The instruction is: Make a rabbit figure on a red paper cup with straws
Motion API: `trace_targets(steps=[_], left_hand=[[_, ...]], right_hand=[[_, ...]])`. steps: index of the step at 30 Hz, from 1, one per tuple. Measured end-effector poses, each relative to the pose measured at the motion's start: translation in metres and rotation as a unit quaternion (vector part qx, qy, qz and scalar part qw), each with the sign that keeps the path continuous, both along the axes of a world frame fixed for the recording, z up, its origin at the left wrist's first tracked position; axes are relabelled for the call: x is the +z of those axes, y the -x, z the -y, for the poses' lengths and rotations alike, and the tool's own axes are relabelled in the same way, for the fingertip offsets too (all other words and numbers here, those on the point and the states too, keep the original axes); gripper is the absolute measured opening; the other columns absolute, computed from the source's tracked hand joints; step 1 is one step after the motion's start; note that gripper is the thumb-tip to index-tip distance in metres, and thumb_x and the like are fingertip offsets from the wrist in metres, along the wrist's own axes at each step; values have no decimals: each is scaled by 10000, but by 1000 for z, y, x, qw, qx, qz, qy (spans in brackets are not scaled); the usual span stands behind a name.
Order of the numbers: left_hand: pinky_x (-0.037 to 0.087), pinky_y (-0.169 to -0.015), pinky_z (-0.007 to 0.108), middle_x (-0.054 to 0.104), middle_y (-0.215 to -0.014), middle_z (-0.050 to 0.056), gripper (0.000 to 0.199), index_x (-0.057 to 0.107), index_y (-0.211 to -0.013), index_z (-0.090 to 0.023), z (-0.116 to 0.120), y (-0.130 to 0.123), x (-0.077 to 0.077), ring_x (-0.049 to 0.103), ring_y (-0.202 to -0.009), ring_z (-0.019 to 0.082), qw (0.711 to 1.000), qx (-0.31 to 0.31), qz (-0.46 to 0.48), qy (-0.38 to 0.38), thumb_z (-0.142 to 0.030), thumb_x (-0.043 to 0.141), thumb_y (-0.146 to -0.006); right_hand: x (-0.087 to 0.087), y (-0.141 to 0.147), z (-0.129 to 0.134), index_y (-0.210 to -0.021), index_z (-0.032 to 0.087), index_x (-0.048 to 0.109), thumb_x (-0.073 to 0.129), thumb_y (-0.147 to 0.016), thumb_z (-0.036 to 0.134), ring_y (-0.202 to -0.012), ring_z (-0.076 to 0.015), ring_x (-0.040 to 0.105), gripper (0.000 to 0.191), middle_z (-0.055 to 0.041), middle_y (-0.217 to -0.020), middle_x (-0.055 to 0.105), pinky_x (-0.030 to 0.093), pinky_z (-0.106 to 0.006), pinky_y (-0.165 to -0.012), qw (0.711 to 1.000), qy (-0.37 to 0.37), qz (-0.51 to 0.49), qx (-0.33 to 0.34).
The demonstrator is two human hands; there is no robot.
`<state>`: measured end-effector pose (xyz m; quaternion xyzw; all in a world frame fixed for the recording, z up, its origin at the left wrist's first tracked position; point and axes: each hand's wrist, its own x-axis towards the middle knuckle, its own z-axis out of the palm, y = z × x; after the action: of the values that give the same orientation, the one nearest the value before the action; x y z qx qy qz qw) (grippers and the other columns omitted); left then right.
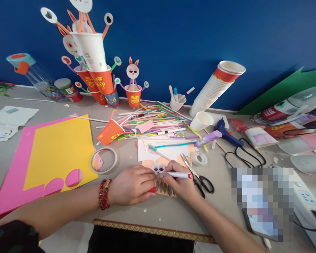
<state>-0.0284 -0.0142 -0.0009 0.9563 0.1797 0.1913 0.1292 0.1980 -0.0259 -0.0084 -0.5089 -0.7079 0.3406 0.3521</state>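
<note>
Near the table's front edge, a small white paper face [158, 168] with pink-and-black eyes lies on orange paper [146, 163]. My left hand [133, 185] presses on the face's left side with its fingertips, and a red cap [152, 189] shows by its fingers. In my right hand [179, 182] is a white marker [178, 174] with a red end, its tip hidden at the face's right side. Dark leaf-shaped marks show on the orange paper below the face. Black-handled scissors [200, 180] lie open just right of my right hand.
Yellow paper [60, 151] on pink paper and a tape roll [104, 160] lie left. Straws and sticks [158, 117] spread behind, near decorated cups [133, 96] and stacked cups [213, 89]. A glue gun [228, 135], a phone [263, 225] and a power strip [309, 211] are right.
</note>
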Motion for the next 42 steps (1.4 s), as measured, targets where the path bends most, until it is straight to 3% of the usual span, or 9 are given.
trace_targets(steps=[42], left_hand=[[513,-909,378,723,-1162,97,235,645,-1013,-151,0,0,1,626,-1111,253,1000,0,9,3,-329,493,-989]], right_hand=[[-4,0,1,-698,212,542,541,-816,198,-502,-110,456,119,40,-590,525,348,-219,-500,1000,2,5,-9]])
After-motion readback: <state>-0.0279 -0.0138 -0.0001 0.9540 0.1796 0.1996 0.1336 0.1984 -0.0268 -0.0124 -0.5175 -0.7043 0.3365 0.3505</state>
